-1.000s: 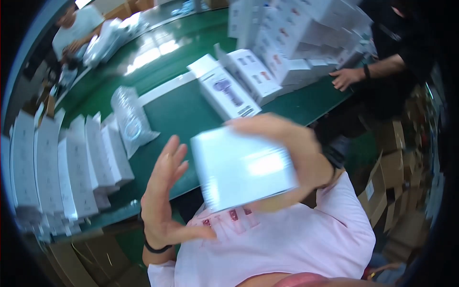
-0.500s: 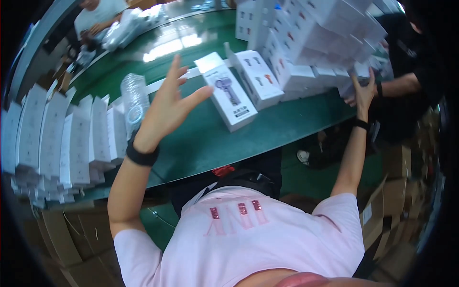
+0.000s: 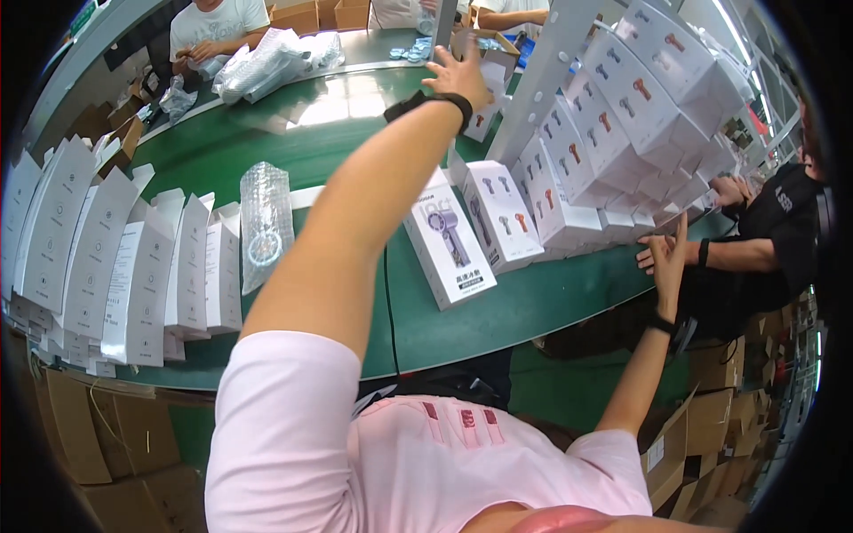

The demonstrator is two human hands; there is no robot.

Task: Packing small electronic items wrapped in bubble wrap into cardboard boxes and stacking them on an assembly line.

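Note:
My left hand [image 3: 462, 80] reaches far across the green work surface [image 3: 355, 93], fingers spread and empty, close to a metal post [image 3: 538, 80] and a small white box [image 3: 481, 120]. Beyond the right end of the box stack, my right hand [image 3: 671, 265] is raised with fingers apart, holding nothing visible. A co-worker's hand [image 3: 647, 256] overlaps it in view, so contact is unclear. Below my left arm lies a white box [image 3: 451, 253] with a purple handheld fan printed on it. Beside that box is another white box [image 3: 505, 216] with several small fans pictured.
White boxes [image 3: 613, 124] are piled high at the right. Open-flapped white boxes [image 3: 133, 266] stand in a row at left, beside a bubble-wrapped item [image 3: 265, 226]. Bubble-wrap bags [image 3: 267, 64] lie across the surface near another person [image 3: 218, 31]. Cardboard cartons [image 3: 711, 391] fill the lower right.
My left hand has swung forward and right, from above the near boxes to beside the post. My right hand has come away from the white box it was touching at the stack's end.

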